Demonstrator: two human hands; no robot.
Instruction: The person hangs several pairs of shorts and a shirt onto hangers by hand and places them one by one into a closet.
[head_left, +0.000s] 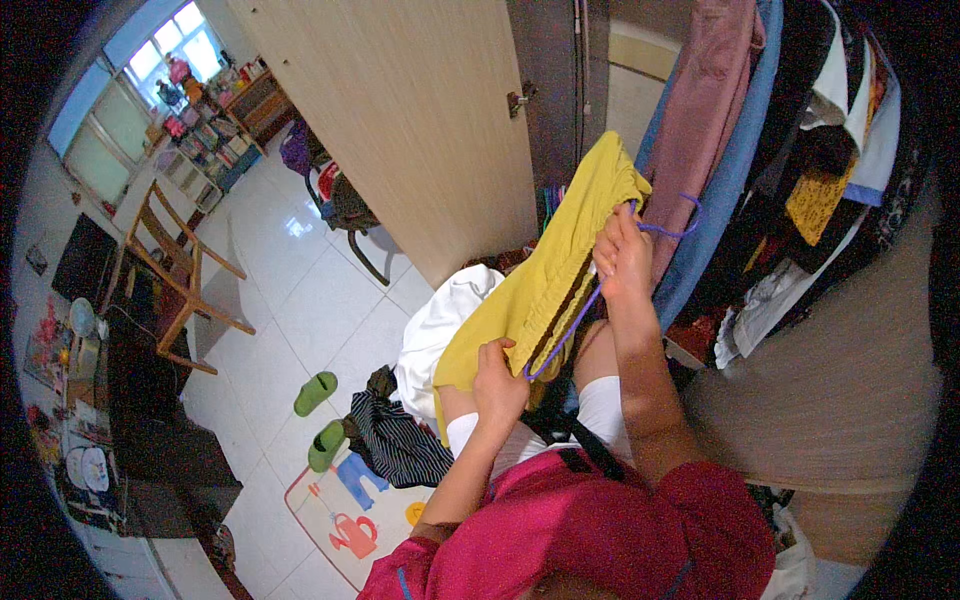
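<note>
A yellow garment with a gathered elastic edge (517, 300) is stretched between my two hands over my lap. My left hand (500, 386) pinches its near end. My right hand (624, 251) grips the far end together with a purple hanger (566, 337), whose thin bar runs along the garment's opening. The hanger's hook curls out to the right of my right hand. Under and beyond the yellow garment lies white cloth (442, 322). Part of the hanger is hidden inside the garment.
Hanging clothes (697, 142) fill the right side. A wooden door (405, 112) stands ahead. On the tiled floor are a striped cloth (401, 442), green slippers (316, 394) and a printed mat (322, 517). A wooden chair (187, 285) is at the left.
</note>
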